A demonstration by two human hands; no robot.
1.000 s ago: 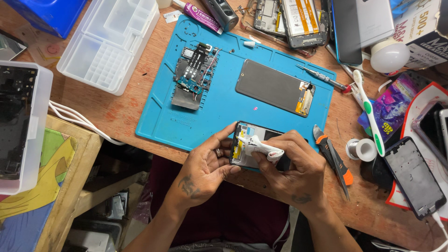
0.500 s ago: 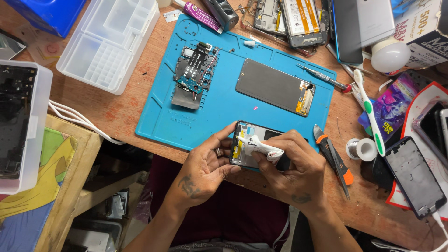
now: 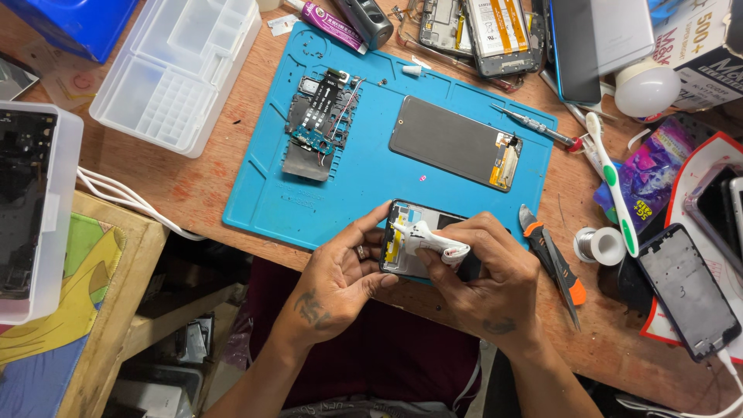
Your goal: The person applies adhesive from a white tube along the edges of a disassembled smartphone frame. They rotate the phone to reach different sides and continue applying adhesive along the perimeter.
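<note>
The right hand (image 3: 487,282) is wrapped around a small white tube (image 3: 432,240), fingers closed on it, with the nozzle end resting on the left part of a phone frame (image 3: 410,244). The left hand (image 3: 340,279) has that frame pinched at its left edge, thumb underneath and fingers curled over the top, so both hands are gripping something. The frame sits at the near edge of a blue work mat (image 3: 364,178), right where the mat meets the wooden bench (image 3: 193,186).

Further up the mat there's a dark phone screen (image 3: 453,143) lying flat, and to its left a stripped circuit board (image 3: 317,124). A thin screwdriver (image 3: 534,126) lies near the mat's right edge. Just right of the right hand is a pair of orange-handled cutters (image 3: 557,267), then a spool of solder (image 3: 600,246) and a white-and-green toothbrush (image 3: 615,190). A clear plastic parts box (image 3: 182,66) sits off the mat to the upper left.
</note>
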